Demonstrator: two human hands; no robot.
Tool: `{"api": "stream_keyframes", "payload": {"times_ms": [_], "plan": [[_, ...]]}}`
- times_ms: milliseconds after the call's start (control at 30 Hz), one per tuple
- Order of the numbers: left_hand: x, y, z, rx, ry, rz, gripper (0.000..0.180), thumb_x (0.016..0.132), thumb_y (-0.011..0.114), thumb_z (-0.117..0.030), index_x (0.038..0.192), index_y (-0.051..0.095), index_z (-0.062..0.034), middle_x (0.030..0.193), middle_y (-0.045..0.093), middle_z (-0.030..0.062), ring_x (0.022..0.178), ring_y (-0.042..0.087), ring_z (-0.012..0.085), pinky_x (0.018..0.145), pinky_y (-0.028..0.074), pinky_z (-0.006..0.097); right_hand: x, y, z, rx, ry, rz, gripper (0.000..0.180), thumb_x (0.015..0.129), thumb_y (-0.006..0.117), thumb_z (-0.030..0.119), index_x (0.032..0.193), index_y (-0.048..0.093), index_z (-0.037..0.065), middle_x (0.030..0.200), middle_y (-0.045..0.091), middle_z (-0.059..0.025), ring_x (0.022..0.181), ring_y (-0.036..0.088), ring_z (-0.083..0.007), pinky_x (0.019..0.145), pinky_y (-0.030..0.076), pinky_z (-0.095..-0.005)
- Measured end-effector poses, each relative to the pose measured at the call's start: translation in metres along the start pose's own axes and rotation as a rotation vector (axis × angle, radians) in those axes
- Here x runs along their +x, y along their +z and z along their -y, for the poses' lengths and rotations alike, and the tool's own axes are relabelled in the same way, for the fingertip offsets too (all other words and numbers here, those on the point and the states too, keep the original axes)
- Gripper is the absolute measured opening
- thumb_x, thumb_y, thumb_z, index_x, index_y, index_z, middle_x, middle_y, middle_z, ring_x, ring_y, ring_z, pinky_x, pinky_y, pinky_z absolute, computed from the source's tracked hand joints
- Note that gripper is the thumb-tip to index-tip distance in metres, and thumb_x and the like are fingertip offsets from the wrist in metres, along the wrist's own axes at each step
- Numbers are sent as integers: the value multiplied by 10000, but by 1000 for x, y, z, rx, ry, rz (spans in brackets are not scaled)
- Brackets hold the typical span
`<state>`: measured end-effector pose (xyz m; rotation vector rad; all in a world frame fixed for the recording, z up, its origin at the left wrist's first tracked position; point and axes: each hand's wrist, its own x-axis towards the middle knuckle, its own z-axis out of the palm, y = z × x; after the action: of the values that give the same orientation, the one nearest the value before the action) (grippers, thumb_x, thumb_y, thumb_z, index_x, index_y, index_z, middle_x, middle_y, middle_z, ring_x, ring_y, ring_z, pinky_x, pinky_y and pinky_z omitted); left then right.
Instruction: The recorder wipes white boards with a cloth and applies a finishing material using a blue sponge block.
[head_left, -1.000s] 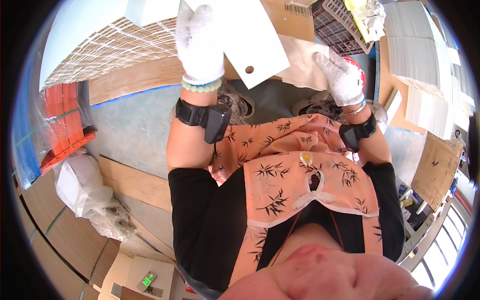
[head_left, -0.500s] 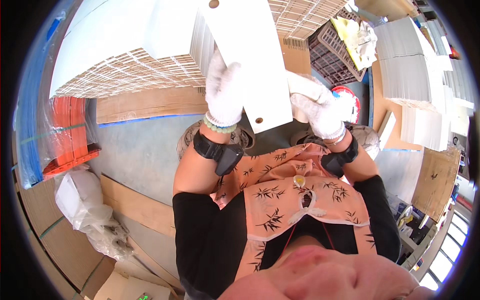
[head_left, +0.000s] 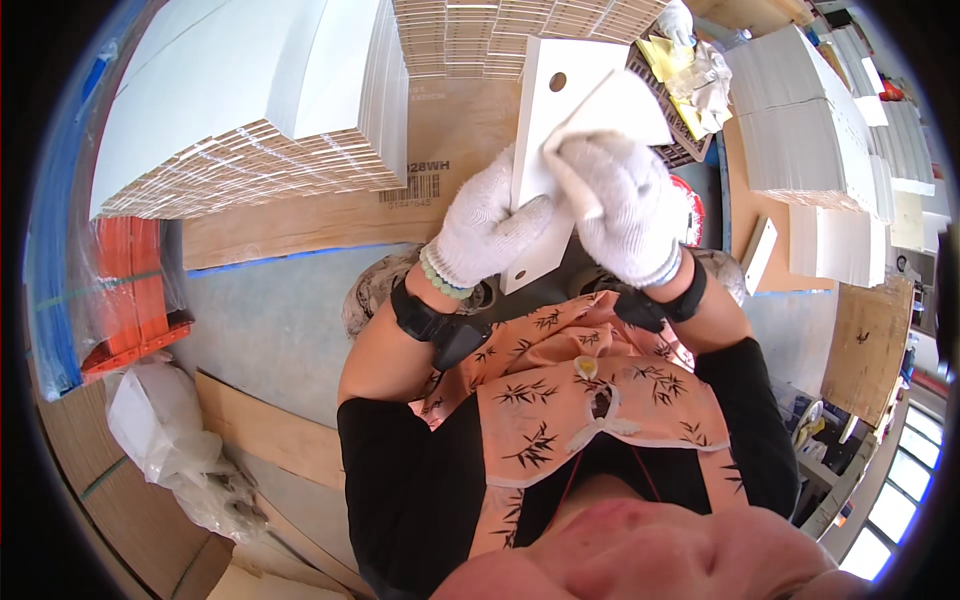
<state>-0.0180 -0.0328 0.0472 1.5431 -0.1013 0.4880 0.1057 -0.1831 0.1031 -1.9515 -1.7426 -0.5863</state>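
My left hand, in a white knitted glove, grips the left edge of a long white panel, thumb across its face. The panel stands tilted in front of me, with a round hole near each end. In my right hand, also gloved, a folded white cloth is bunched against the panel's face, partly covering it. The right fingertips are partly hidden by the cloth. Both hands are close together above my lap.
Stacks of white panels rise at the far left on brown cardboard. More panel stacks stand at right. A dark crate with crumpled wrapping sits at the far right. Orange parts in plastic lie at left.
The panel has come away from the left stack toward the right and stands steeper. My left hand has shifted lower; my right hand has brought the cloth, now more spread out, onto the panel.
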Motion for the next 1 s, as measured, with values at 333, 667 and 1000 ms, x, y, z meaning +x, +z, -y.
{"api": "stream_keyframes", "payload": {"times_ms": [333, 667, 1000], "plan": [[-4, 2, 6, -204, -35, 14, 540, 945, 532, -73, 1457, 395, 33, 1314, 590, 103, 1207, 554, 176, 1053, 416, 332, 38, -10, -10, 772, 905, -104, 389, 872, 728, 74, 1237, 598, 38, 1121, 691, -115, 986, 678, -170, 792, 551, -288], [-3, 3, -9, 48, -18, 96, 439, 943, 549, -127, 1358, 492, 5, 1194, 647, 144, 1072, 646, 219, 926, 502, 341, 27, -2, -8, 1475, 914, -168, 478, 856, 688, -29, 1297, 523, 52, 1166, 663, -84, 1006, 679, -169, 850, 577, -291], [-6, 9, -5, 68, -21, 123, 452, 943, 578, -145, 1362, 490, 0, 1181, 652, 152, 1075, 652, 260, 923, 511, 348, 20, 1, -8, 1430, 927, -140, 457, 866, 640, 1, 1305, 526, 53, 1169, 661, -88, 1040, 669, -172, 890, 564, -313]]}}
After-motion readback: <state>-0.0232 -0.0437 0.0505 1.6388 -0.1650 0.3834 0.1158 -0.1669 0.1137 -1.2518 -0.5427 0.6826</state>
